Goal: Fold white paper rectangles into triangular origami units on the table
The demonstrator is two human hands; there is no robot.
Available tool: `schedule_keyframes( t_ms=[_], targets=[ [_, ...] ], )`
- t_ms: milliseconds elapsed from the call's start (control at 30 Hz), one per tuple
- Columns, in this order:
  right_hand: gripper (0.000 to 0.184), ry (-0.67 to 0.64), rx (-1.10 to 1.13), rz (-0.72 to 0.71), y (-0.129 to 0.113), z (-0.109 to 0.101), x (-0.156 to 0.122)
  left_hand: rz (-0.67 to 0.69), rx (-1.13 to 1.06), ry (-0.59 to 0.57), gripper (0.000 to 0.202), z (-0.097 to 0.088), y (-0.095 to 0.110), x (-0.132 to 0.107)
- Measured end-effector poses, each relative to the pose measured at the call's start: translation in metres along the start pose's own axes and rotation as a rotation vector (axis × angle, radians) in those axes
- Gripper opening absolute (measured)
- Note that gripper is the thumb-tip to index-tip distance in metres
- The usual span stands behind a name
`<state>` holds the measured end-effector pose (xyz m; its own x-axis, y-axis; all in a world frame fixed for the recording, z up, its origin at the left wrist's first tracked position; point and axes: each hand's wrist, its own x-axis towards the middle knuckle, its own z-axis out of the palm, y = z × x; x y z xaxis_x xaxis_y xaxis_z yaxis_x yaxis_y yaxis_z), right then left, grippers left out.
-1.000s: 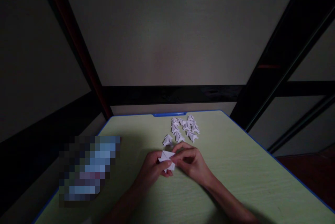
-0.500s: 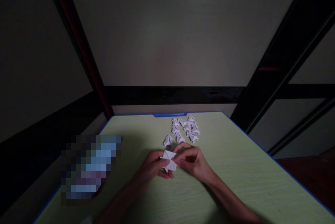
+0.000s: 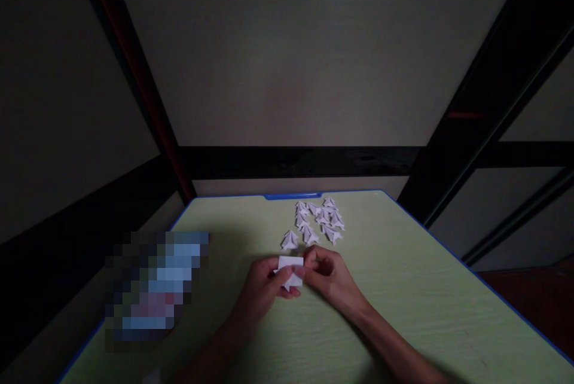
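A small piece of folded white paper is held between both hands, above the near middle of the table. My left hand grips it from the left, thumb on top and fingers beneath. At its right edge, my right hand pinches the paper with closed fingers. A single folded paper figure lies just beyond my hands. Behind it, several similar white paper figures sit in a loose cluster.
The light green table has a blue rim and a blue handle piece at its far edge. A blurred-out, pixelated object lies at the left. A pale panelled wall rises behind the table.
The paper's outline has changed from a pinwheel-like shape to a flatter rectangle on top. My left thumb has shifted further onto its middle, and my right fingers have moved slightly.
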<state>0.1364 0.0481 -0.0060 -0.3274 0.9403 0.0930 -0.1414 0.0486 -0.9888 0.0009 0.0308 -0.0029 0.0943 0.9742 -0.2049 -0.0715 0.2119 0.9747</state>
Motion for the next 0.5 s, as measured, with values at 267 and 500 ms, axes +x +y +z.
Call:
schedule_keyframes(
  t_ms=[267, 500],
  targets=[
    [0.010, -0.004, 0.029, 0.023, -0.0037, -0.0014, 0.0005, 0.034, 0.011, 0.034, 0.028, 0.0029, 0.0032, -0.0018],
    [0.012, 0.027, 0.011, -0.043, -0.0026, -0.0007, -0.0022, 0.000, -0.043, 0.049, 0.024, 0.0025, 0.0044, -0.0033]
  ],
)
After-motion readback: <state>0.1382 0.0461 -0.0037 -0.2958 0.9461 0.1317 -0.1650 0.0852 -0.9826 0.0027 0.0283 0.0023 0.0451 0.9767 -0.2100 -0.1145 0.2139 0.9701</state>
